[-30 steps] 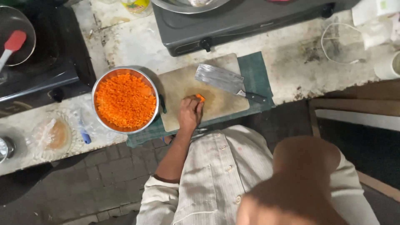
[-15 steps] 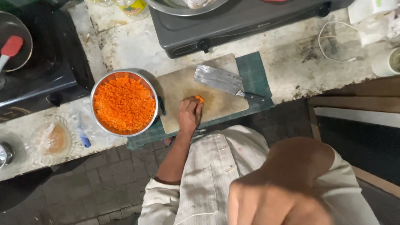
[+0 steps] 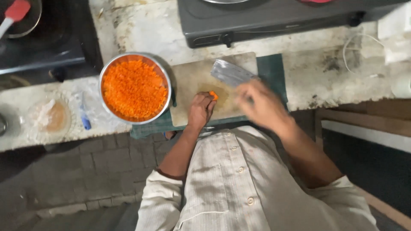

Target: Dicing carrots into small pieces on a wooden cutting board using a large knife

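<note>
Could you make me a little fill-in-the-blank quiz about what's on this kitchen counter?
1. The round steel bowl is full of chopped ____ bits.
2. The left hand pins a small orange carrot piece on the pale wooden ____.
3. The right hand is at the handle of a broad steel ____.
4. The bowl sits to the ____ of the board.

Missing words: orange; cutting board; cleaver; left

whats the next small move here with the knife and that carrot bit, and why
Probably close the right hand on the cleaver handle: it is only reaching there, blurred, while the left hand already pins the carrot piece on the cutting board.
</note>
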